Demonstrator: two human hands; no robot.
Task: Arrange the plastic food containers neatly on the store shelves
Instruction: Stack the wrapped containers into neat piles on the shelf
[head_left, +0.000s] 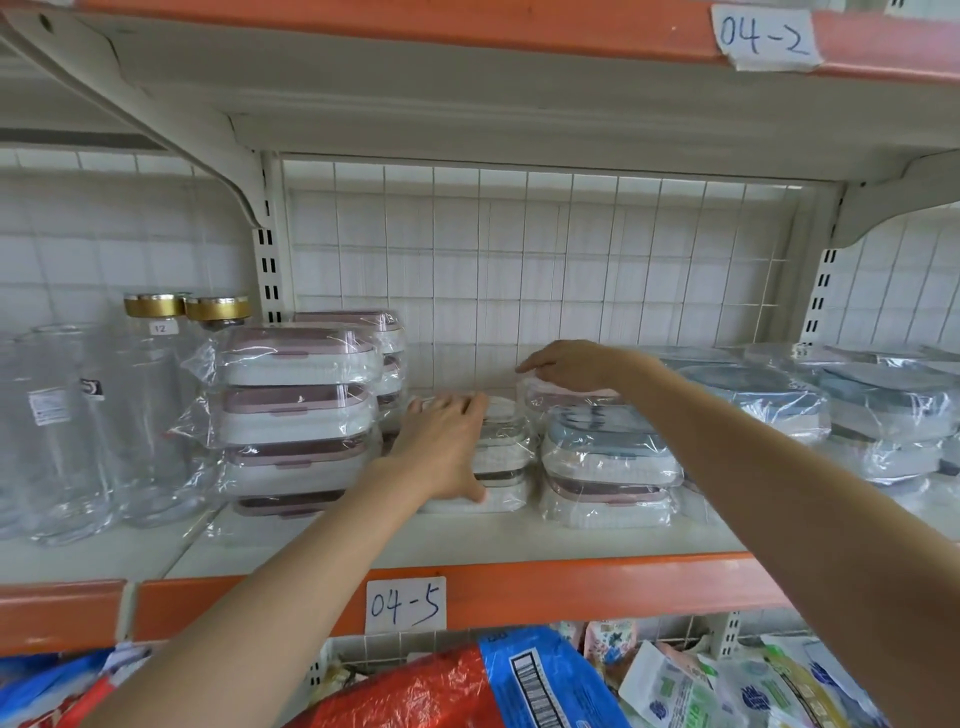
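Containers (506, 457): middle stack resting under flat, spread left hand (447, 447); right hand (571, 364) pressing top of three-high stack (608, 457), fingers straight

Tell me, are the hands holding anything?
Nothing is lifted. The left hand presses the middle stack from its left side; the right hand rests atop the neighbouring stack.

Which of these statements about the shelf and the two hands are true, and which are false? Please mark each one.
1. The left hand rests against a short stack of wrapped containers. True.
2. The right hand holds a glass jar. False: it lies on top of the mixed blue and pink-lidded stack.
3. The shelf label under the hands reads 04-5. True.
4. The gold-lidded glass jars stand right of the containers. False: they stand to the left.
5. The tall pink-lidded stack is unwrapped. False: clear plastic film covers it.
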